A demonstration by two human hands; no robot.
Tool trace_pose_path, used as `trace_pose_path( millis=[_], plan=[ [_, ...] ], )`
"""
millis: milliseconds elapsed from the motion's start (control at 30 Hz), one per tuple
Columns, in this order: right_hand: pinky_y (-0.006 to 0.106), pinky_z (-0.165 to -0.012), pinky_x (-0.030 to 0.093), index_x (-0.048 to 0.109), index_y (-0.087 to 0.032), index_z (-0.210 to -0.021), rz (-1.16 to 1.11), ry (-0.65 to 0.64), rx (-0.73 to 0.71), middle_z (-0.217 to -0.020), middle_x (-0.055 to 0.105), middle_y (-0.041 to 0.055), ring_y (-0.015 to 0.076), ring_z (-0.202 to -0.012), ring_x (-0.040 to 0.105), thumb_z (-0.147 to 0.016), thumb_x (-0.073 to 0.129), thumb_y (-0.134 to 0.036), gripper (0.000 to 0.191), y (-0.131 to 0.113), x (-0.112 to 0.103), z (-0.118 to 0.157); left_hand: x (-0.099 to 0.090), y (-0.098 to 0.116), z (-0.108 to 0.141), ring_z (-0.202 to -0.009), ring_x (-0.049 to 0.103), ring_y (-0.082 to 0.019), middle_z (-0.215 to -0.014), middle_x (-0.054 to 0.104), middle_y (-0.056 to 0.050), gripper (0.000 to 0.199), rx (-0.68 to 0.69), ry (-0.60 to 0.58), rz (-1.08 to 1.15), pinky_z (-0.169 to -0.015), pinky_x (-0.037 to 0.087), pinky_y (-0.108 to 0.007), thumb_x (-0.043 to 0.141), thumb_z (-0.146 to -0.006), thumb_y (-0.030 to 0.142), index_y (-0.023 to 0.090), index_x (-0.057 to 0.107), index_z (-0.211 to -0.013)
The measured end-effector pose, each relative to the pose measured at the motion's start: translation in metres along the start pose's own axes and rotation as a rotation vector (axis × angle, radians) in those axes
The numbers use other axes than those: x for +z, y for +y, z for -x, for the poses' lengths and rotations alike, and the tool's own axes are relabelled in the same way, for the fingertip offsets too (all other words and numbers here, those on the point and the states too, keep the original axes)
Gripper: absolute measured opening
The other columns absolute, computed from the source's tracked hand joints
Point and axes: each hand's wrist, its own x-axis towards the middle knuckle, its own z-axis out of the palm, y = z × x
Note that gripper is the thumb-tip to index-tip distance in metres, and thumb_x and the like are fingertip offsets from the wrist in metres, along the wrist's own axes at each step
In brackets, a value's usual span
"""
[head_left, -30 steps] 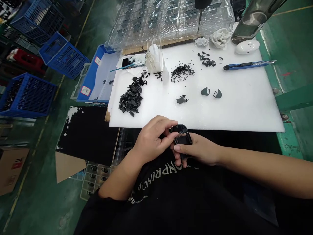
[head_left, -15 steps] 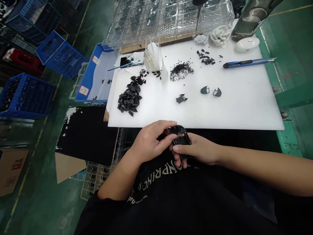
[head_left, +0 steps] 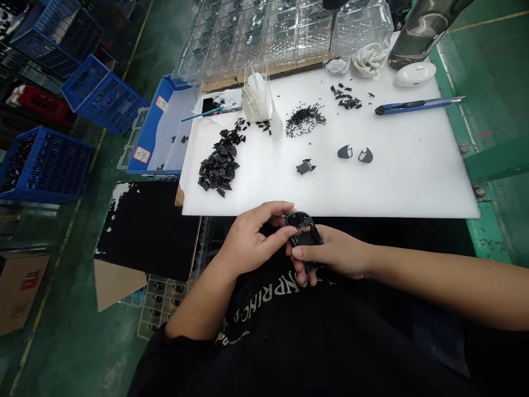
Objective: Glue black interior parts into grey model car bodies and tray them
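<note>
A black plastic housing [head_left: 306, 238] with a rounded top and an opening in its middle is held in front of my shirt, just below the white board's front edge. My right hand [head_left: 328, 251] grips its lower right side, thumb across the front and fingers behind. At its upper left, my left hand [head_left: 261, 234] pinches the rim between thumb and forefinger; the other fingers are partly hidden. On the white board [head_left: 392, 190] beyond lie a small dark part with prongs [head_left: 306, 166] and two grey curved pieces, one left [head_left: 344, 152] and one right [head_left: 366, 155].
Black plastic parts [head_left: 219, 165] are heaped at the board's left, with tiny black pieces [head_left: 306, 119] mid-board. A blue utility knife [head_left: 419, 105] lies at right. Behind stand a clear compartment tray [head_left: 285, 33], a small clear container [head_left: 257, 99] and a hanging screwdriver [head_left: 333, 27].
My left hand's fingers have shifted slightly left along the housing's rim, showing more of its top. My right hand keeps its hold. The whole view has moved very slightly.
</note>
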Motion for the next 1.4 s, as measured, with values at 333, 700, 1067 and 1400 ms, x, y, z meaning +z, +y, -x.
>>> trace_pose_path(
  millis=[333,700,1067,1400],
  plan=[
    [0.02,-0.053,0.056,0.06,-0.011,-0.083,0.0,-0.011,0.008,-0.071,0.065,0.0024,0.0157,-0.067,0.07,-0.081,0.079,-0.043,0.037,-0.003,-0.001,0.001,0.005,-0.004,0.001,-0.097,0.067,-0.019,-0.109,0.071,-0.005,0.051,0.155,0.094,0.129,-0.086,0.058,-0.036,0.078,-0.077,0.012,0.025,0.062,-0.124],
    [0.023,-0.056,0.056,0.06,-0.013,-0.084,0.058,0.02,-0.004,-0.071,0.065,0.0012,0.017,-0.069,0.069,-0.078,0.08,-0.04,0.034,-0.006,0.0,0.002,-0.001,0.004,-0.01,-0.092,0.061,-0.014,-0.106,0.062,-0.006,0.042,0.368,0.11,-0.274,-0.081,0.057,-0.03,0.07,-0.084,0.016,0.022,0.057,-0.124],
    [0.023,-0.054,0.055,0.06,-0.013,-0.082,0.076,0.023,-0.006,-0.069,0.065,0.0011,0.0159,-0.065,0.068,-0.078,0.079,-0.045,0.038,-0.008,0.001,0.002,-0.003,0.006,0.0,-0.096,0.066,-0.016,-0.113,0.067,-0.01,0.043,-0.083,-0.038,0.348,-0.086,0.057,-0.03,0.07,-0.087,0.025,0.02,0.055,-0.127],
    [0.023,-0.054,0.056,0.06,-0.013,-0.077,0.087,0.058,0.014,-0.068,0.064,0.0011,0.0163,-0.066,0.068,-0.074,0.082,-0.044,0.039,-0.007,0.001,0.001,0.001,0.004,-0.009,-0.083,0.06,-0.012,-0.104,0.061,-0.005,0.031,0.209,0.06,-0.1,-0.075,0.055,-0.027,0.07,-0.083,0.013,0.021,0.065,-0.112]
  ],
)
